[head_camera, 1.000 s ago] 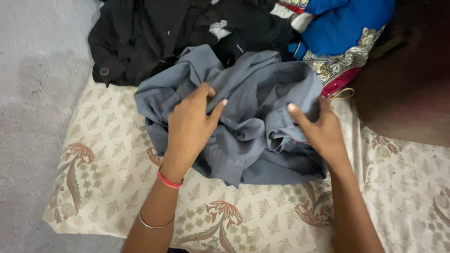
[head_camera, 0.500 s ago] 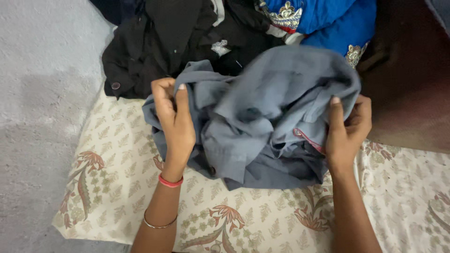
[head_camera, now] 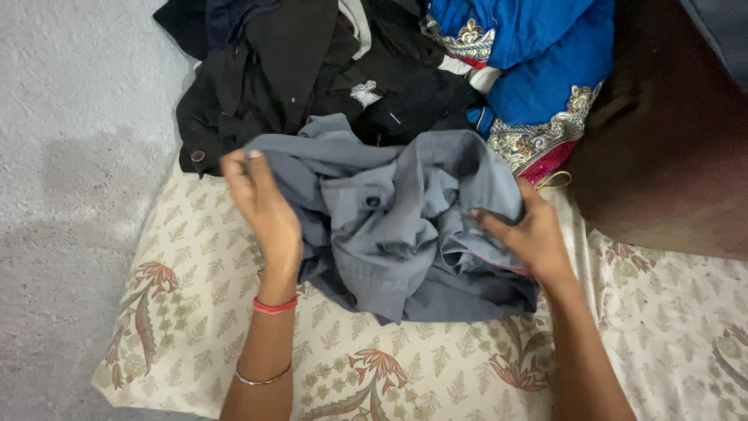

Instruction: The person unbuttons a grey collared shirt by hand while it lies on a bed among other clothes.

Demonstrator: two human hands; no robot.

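Grey cloth, a crumpled shirt [head_camera: 397, 234] with dark buttons, is bunched near the far edge of a cream sheet [head_camera: 195, 312] printed with leaves and red-green flower sprays. The sheet is spread over a grey concrete floor [head_camera: 70, 156], and its near left corner is seen at the lower left.

The shirt's left edge is pinched by the left hand [head_camera: 261, 206]; the fingers [head_camera: 253, 168] are curled narrow around a fold of the grey cloth, with the thumb pressed against them. A red band [head_camera: 274, 306] is worn at this wrist, and a thin silver bangle [head_camera: 263, 380] further down the forearm.

The shirt's right side is held by the right hand [head_camera: 526, 234]. Its fingers [head_camera: 491, 222] are tucked into the folds and closed on the cloth, beside a thin pink line of stitching along a seam. Part of the shirt is lifted slightly between the two hands, while its lower part rests on the sheet.

Beyond the shirt, at the sheet's far edge, a heap of black clothes [head_camera: 288, 70] is piled, touching the shirt's upper edge. To the right of that heap, a bright blue garment [head_camera: 538, 54] with gold embroidered trim and a red border is laid. A dark brown surface [head_camera: 662, 148] is seen past the sheet's far right edge.
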